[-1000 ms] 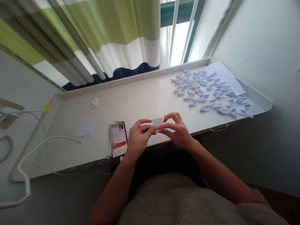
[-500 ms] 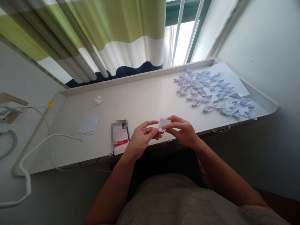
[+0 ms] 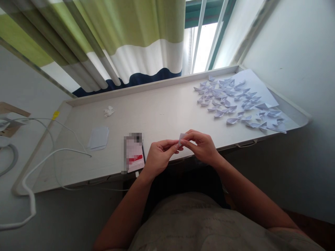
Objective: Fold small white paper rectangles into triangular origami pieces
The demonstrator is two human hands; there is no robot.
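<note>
Between my two hands, over the desk's front edge, is a small folded piece of white paper (image 3: 182,137). My left hand (image 3: 161,155) pinches its left side between thumb and fingers. From the other side my right hand (image 3: 201,145) grips it, thumb and index finger closed on the paper. Fingers cover much of the lower part of the piece. To the right lie many small folded paper boats (image 3: 230,93), spread over the desk. A stack of white paper slips (image 3: 98,138) rests on the left part of the desk.
A phone (image 3: 135,153) with a cable plugged in lies left of my hands, near the front edge. Crumpled tissue (image 3: 109,111) sits farther back. White cables (image 3: 32,195) cross the left end. A large white sheet (image 3: 258,83) lies under some boats. Raised rims (image 3: 151,85) border the desk.
The paper has turned from nearly face-on to a narrower, more upright shape. My left index finger has come down onto it, and both hands pinch it more closely.
</note>
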